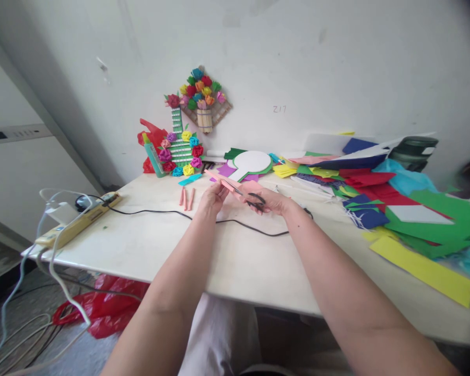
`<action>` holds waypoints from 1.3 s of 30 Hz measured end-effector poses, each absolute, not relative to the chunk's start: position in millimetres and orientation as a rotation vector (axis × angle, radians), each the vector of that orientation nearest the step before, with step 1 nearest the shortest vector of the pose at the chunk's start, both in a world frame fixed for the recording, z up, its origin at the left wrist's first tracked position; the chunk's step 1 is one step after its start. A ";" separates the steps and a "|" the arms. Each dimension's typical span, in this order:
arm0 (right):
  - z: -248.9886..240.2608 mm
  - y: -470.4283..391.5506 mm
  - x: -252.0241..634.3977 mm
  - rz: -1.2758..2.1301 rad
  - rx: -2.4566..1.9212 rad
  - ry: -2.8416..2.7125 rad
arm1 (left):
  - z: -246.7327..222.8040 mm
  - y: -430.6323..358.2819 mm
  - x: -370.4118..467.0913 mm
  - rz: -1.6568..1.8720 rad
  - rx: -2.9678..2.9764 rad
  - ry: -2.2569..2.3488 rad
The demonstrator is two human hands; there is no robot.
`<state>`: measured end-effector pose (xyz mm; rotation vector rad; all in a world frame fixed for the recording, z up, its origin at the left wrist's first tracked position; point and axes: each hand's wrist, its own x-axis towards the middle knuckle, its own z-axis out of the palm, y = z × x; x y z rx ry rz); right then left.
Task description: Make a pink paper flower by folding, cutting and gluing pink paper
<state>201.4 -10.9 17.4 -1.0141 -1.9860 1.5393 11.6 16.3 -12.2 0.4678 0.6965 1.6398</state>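
Observation:
My left hand grips a strip of pink paper above the middle of the table. A pair of scissors with black handles is in my right hand, its blades lying along the pink paper. How far the blades are apart is too small to make out. Just left of my left hand, several rolled pink paper pieces lie on the white tabletop. Behind them is a small blue paper piece. A white round-headed paper shape with a handle rests beyond my hands.
Coloured paper sheets are heaped on the right. A paper-flower guitar, a green glue bottle and a flower basket plaque stand at the wall. A black cable crosses the table from a power strip.

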 end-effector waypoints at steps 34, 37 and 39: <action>9.4 -3.6 201.9 1.454 -1.006 -1.972 | -8.9 14.5 5.8 1.624 0.438 0.682; 9.8 -3.9 204.1 1.374 -1.043 -2.028 | -10.9 17.3 0.2 1.676 0.450 0.723; 10.1 -3.0 205.1 1.386 -1.048 -2.024 | -12.6 18.9 -2.4 1.697 0.460 0.759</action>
